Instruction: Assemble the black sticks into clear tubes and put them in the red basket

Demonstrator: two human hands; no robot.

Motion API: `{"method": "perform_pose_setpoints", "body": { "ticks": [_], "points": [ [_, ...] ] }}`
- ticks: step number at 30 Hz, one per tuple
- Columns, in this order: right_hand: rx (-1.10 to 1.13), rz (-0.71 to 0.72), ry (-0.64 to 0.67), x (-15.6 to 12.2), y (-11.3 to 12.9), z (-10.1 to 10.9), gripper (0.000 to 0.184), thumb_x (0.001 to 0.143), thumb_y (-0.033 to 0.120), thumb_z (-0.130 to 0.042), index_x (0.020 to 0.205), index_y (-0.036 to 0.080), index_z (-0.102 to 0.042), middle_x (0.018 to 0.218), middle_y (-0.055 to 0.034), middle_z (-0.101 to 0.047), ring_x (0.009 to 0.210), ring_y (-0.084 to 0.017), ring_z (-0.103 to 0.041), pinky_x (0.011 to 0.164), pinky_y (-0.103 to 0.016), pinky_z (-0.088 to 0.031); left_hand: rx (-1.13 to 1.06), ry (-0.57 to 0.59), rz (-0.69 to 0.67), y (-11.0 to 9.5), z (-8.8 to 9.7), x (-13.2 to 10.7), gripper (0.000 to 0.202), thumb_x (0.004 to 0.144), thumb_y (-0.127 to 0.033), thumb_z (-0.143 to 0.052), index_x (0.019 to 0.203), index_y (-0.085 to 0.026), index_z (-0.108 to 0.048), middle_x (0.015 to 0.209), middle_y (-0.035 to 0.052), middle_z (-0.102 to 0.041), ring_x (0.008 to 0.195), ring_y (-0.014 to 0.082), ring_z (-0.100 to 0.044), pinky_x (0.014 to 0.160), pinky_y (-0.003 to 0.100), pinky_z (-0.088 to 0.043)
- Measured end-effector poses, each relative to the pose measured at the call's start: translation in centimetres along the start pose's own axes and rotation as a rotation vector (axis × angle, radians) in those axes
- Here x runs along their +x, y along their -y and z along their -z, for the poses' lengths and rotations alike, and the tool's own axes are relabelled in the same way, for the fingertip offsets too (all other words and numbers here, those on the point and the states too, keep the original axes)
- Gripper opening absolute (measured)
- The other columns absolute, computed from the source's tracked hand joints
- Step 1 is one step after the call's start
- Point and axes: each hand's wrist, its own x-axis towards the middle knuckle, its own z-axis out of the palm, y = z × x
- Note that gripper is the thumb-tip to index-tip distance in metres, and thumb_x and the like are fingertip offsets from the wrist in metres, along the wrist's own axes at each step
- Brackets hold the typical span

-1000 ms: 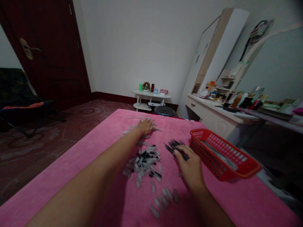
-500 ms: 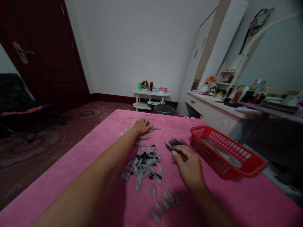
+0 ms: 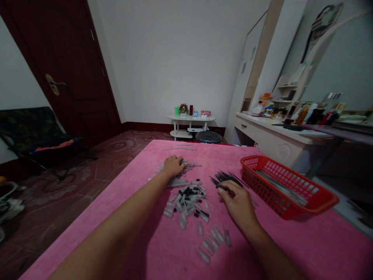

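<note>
In the head view, the only 1, both of the person's 2 hands are over a pink cloth (image 3: 169, 252). The left hand (image 3: 173, 166) lies palm down at the far side, fingers loosely spread over a heap of clear tubes (image 3: 190, 165). The flat palm would suit steadying or gathering small pieces that roll, though what lies beneath is hidden, so I cannot tell whether it grips any.

The right hand (image 3: 237, 198) is curled narrow at the near end of a fan of thin dark sticks (image 3: 225, 177), thumb and finger almost meeting at something dark. I cannot tell whether that piece is pinched or only touched. The sticks lie side by side with tips pointing far and left, probably so that their near ends come to the fingers.

Between the hands, slightly nearer, sits a pile of clear and black caps (image 3: 189, 198), perhaps placed there because either hand can reach it. Nearer again, a few loose clear pieces (image 3: 211, 244) lie apart from the pile, roughly aligned. A red basket (image 3: 262, 194) stands at right, beside the sticks, holding long pale items (image 3: 281, 186); its walls probably keep those together, off the working area.
</note>
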Motion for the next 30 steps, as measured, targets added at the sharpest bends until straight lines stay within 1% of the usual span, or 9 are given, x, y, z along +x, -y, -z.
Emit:
{"method": "perform_pose_setpoints", "body": {
  "ticks": [3,6,8,11,14,19,23,26,30],
  "points": [
    [-0.042,0.011,0.042,-0.2,-0.4,-0.1,0.017,0.082,0.025,-0.051,0.078,0.017,-0.066,0.082,-0.0060,-0.064,0.066,-0.016,-0.058,0.060,-0.027,-0.047,0.025,0.005,0.012,0.2,0.6,-1.6,0.051,0.088,-0.060,-0.032,0.117,-0.027,-0.058,0.113,0.0112,-0.059,0.110,0.0284,-0.052,0.090,0.041,-0.040],
    [-0.106,0.039,0.087,-0.4,-0.5,-0.3,0.018,0.082,0.023,-0.050,0.076,0.017,-0.065,0.079,-0.0051,-0.063,0.067,-0.016,-0.057,0.063,-0.027,-0.045,-0.003,0.043,-0.072,0.7,1.4,-2.6,0.053,0.089,-0.060,-0.029,0.121,-0.028,-0.057,0.115,0.0105,-0.059,0.110,0.0270,-0.053,0.093,0.040,-0.040],
    [-0.148,0.070,0.114,-0.5,-0.5,-0.5,0.017,0.082,0.021,-0.050,0.076,0.017,-0.065,0.079,-0.0049,-0.063,0.072,-0.017,-0.058,0.067,-0.028,-0.044,-0.053,0.078,-0.122,1.3,2.0,-2.9,0.056,0.089,-0.061,-0.026,0.130,-0.031,-0.049,0.120,0.0097,-0.058,0.113,0.0266,-0.053,0.095,0.040,-0.039],
    [-0.176,0.105,0.146,-0.9,0.0,-0.9,0.017,0.083,0.020,-0.049,0.077,0.018,-0.065,0.083,-0.0050,-0.063,0.080,-0.018,-0.059,0.073,-0.029,-0.044,-0.130,0.130,-0.121,2.6,2.6,-3.2,0.061,0.090,-0.062,-0.021,0.142,-0.032,-0.032,0.133,0.0090,-0.053,0.120,0.0273,-0.050,0.100,0.045,-0.035],
    [-0.180,0.113,0.159,-1.2,0.8,-1.6,0.018,0.084,0.020,-0.049,0.079,0.018,-0.065,0.084,-0.0047,-0.063,0.082,-0.018,-0.059,0.075,-0.029,-0.043,-0.166,0.172,-0.138,3.7,2.6,-3.5,0.059,0.092,-0.059,-0.021,0.139,-0.028,-0.039,0.139,0.0074,-0.049,0.126,0.0256,-0.046,0.104,0.044,-0.032],
    [-0.234,0.187,0.199,-0.4,2.9,-3.8,0.018,0.084,0.017,-0.050,0.090,0.018,-0.067,0.092,-0.0061,-0.064,0.090,-0.019,-0.057,0.081,-0.029,-0.043,-0.187,0.161,-0.159,4.2,2.0,-3.9,0.053,0.093,-0.054,-0.025,0.133,-0.028,-0.047,0.139,0.0051,-0.050,0.127,0.0226,-0.044,0.106,0.041,-0.031],
    [-0.462,0.242,0.305,1.4,4.5,-5.8,0.021,0.081,0.015,-0.056,0.099,0.019,-0.068,0.101,-0.0070,-0.065,0.100,-0.021,-0.054,0.087,-0.030,-0.040,-0.203,0.171,-0.171,4.2,2.1,-3.8,0.053,0.092,-0.054,-0.025,0.132,-0.027,-0.048,0.139,0.0052,-0.050,0.127,0.0228,-0.044,0.107,0.042,-0.031],
    [-0.667,0.231,0.432,2.5,5.1,-6.7,0.019,0.080,0.020,-0.061,0.097,0.020,-0.069,0.099,-0.0074,-0.067,0.099,-0.022,-0.056,0.085,-0.030,-0.038,-0.211,0.175,-0.184,4.4,2.2,-3.9,0.053,0.092,-0.054,-0.026,0.133,-0.027,-0.048,0.140,0.0049,-0.049,0.128,0.0228,-0.044,0.107,0.042,-0.031],
    [-0.838,0.251,0.560,3.4,5.8,-6.3,0.016,0.080,0.024,-0.061,0.091,0.020,-0.071,0.096,-0.0087,-0.068,0.096,-0.022,-0.058,0.082,-0.029,-0.037,-0.219,0.199,-0.201,4.7,2.2,-4.0,0.053,0.092,-0.053,-0.025,0.134,-0.027,-0.046,0.142,0.0045,-0.047,0.131,0.0227,-0.041,0.109,0.043,-0.029]
  ]
}}
